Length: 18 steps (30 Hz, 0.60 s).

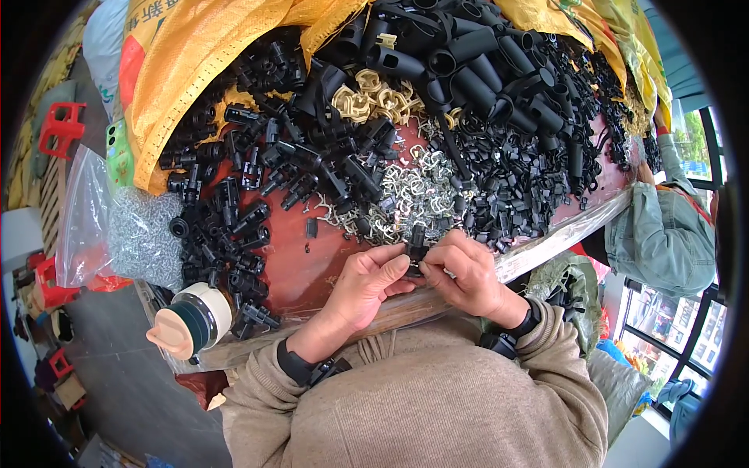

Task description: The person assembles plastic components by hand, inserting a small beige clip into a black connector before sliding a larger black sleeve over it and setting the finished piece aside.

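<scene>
Near the front edge of the table, my left hand (365,285) pinches a small black plastic part (417,243) between thumb and fingers. Close against that part's right side, my right hand (466,274) has its thumb and index finger pressed together; what lies between them is too small or hidden to make out. Just beyond both hands spreads a heap of small silvery metal clips (420,187). To its right lies a pile of little black plastic pieces (507,187), and on the left are many black tubular fittings (312,168).
Large black tubes (476,74) and cream-coloured rings (374,97) lie at the back, below yellow woven sacks (211,62). At left are a bag of screws (146,234) and a lidded cup (199,316). A co-worker's sleeve (663,234) shows at right.
</scene>
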Each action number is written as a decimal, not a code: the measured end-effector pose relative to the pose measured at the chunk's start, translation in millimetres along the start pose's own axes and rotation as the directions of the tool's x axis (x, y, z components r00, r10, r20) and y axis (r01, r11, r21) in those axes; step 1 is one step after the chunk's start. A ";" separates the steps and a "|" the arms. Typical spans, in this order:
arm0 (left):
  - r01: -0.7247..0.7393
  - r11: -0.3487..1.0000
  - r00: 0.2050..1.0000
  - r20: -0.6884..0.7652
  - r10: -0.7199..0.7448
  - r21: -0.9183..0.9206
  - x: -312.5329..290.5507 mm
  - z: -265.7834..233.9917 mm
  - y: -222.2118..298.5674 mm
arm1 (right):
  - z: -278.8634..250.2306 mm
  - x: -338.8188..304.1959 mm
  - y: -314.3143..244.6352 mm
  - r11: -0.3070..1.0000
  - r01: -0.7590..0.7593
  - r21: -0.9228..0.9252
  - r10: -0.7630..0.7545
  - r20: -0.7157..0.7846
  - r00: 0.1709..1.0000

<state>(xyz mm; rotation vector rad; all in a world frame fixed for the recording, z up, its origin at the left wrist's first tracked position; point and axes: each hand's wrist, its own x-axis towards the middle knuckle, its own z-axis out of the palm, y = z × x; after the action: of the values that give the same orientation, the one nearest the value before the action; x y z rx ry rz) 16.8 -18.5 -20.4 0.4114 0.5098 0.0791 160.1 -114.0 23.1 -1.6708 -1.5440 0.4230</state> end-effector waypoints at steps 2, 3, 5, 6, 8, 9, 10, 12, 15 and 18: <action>-0.010 1.000 1.000 -0.023 0.010 0.015 -0.2 1.0 -0.7 | 0.0 -0.7 0.1 0.999 0.029 -0.033 -0.029 0.002 1.000; -0.010 0.999 0.999 -0.031 0.012 0.045 -0.6 2.6 0.0 | -0.3 -1.1 0.8 0.997 0.051 -0.059 -0.050 0.015 0.999; -0.011 0.994 0.999 -0.046 0.016 0.106 -1.4 5.8 1.7 | -1.4 -1.9 1.9 0.989 0.096 -0.111 -0.092 0.041 0.995; -0.010 0.994 0.999 -0.046 0.015 0.105 -1.5 6.3 2.4 | -2.3 -2.1 1.8 0.989 0.095 -0.111 -0.091 0.041 0.995; 0.006 0.988 1.000 -0.024 -0.002 0.153 -1.9 6.6 3.7 | -4.8 -1.8 0.4 0.978 0.134 -0.162 -0.122 0.084 0.989; 0.013 0.984 1.000 -0.013 -0.011 0.177 -2.3 6.9 4.0 | -5.8 -1.8 -0.2 0.970 0.154 -0.187 -0.136 0.107 0.985; 0.013 0.984 1.000 -0.012 -0.011 0.177 -2.4 7.6 4.2 | -7.1 -2.0 -0.6 0.970 0.154 -0.187 -0.136 0.106 0.985; 0.018 0.979 1.000 -0.024 -0.013 0.201 -2.7 9.1 4.1 | -9.5 -3.0 -1.6 0.959 0.187 -0.214 -0.158 0.143 0.977; 0.011 0.976 1.000 -0.027 -0.005 0.216 -3.2 9.4 3.7 | -8.3 -4.1 -1.6 0.961 0.183 -0.207 -0.157 0.135 0.978; -0.007 0.975 1.000 -0.023 0.012 0.222 -3.4 8.7 3.5 | -6.6 -4.4 -0.7 0.976 0.146 -0.164 -0.133 0.085 0.987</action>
<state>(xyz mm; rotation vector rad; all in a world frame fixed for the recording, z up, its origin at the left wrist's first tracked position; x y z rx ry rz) 18.2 -19.0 -10.6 0.6318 0.5423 0.0360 163.5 -120.3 26.5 -1.6769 -1.7821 0.2877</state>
